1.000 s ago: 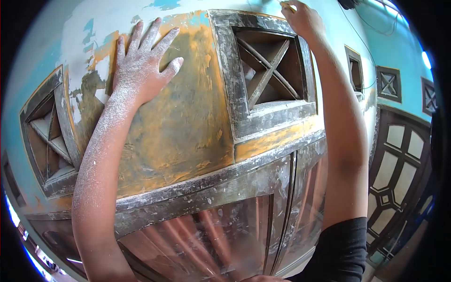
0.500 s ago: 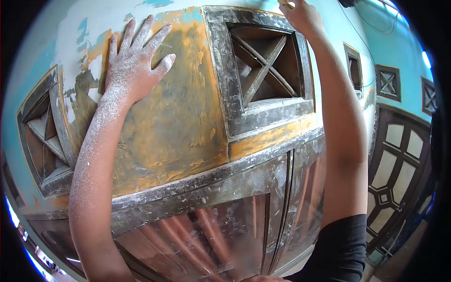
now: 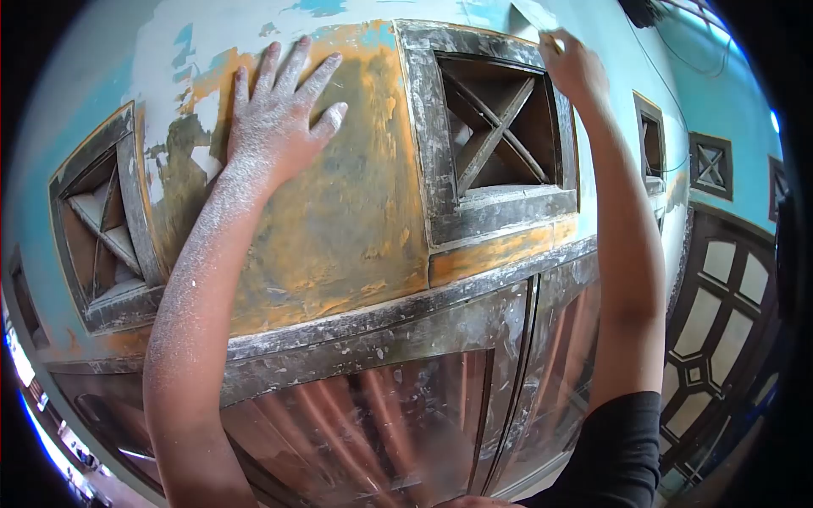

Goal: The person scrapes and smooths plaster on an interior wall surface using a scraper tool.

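Observation:
My left hand [image 3: 275, 127] lies against the wall [image 3: 339, 212] with its fingers spread, white dust coating the hand and forearm. Under it the paint is stripped to brown and orange patches, and ragged white and blue paint edges run above the fingertips. My right hand [image 3: 576, 74] is raised at the upper right corner of the dark framed vent [image 3: 500, 131], its fingers wrapped round the handle of a paint scraper [image 3: 532, 15]. The scraper's flat blade points up and left along the whitish wall above the frame.
Another crossed-bar vent [image 3: 102, 229] is on the left. Below the wall runs a scuffed wooden ledge [image 3: 398, 313], over glass panes [image 3: 364, 423] with reddish curtains behind. A panelled door [image 3: 711, 313] stands at the right, and cables hang at the upper right.
The view has shifted, so the wall and both arms sit further right and lower. The scraper's blade has come into sight above the vent frame. My left hand stays flat on the wall.

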### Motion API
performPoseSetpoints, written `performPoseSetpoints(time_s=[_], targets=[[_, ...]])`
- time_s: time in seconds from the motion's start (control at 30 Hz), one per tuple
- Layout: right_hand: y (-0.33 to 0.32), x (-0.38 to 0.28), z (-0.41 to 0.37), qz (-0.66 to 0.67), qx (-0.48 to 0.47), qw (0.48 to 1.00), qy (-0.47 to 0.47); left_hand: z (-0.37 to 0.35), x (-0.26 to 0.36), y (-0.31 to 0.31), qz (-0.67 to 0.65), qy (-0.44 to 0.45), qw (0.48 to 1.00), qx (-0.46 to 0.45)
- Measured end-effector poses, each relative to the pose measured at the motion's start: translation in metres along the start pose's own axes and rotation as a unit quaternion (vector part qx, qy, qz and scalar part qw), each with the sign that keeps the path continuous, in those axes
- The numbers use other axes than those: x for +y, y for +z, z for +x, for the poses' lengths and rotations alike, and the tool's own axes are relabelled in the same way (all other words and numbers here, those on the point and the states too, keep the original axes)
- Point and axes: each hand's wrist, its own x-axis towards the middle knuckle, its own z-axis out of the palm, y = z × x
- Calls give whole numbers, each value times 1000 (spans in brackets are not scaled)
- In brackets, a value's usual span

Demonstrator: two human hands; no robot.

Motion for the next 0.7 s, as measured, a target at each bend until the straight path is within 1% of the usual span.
performPoseSetpoints(time_s=[0.1,0.17,0.23,0.3,0.43,0.5,0.57,0.63,0.7], targets=[[0,13,-6,-5,-29,1000,7,-1,6,-1,2,-5,1000,2],[7,18,15,-8,-11,999,36,0,6,-1,-1,-2,1000,-3],[4,22,21,-3,-15,999,42,-1,4,1,9,4,1000,10],[-1,23,14,14,-19,1000,6,-2,6,2,19,2,1000,1],[0,34,-19,9,-41,999,-5,-1,6,0,13,-5,1000,2],[3,40,-14,14,-35,999,9,1,6,0,29,-2,1000,0],[7,40,-11,14,4,999,35,2,6,0,40,-1,999,-3],[8,28,-19,25,16,999,27,1,6,-1,19,-7,1000,1],[-5,3,-37,74,-3,997,-24,0,6,-2,21,-10,1000,0]])
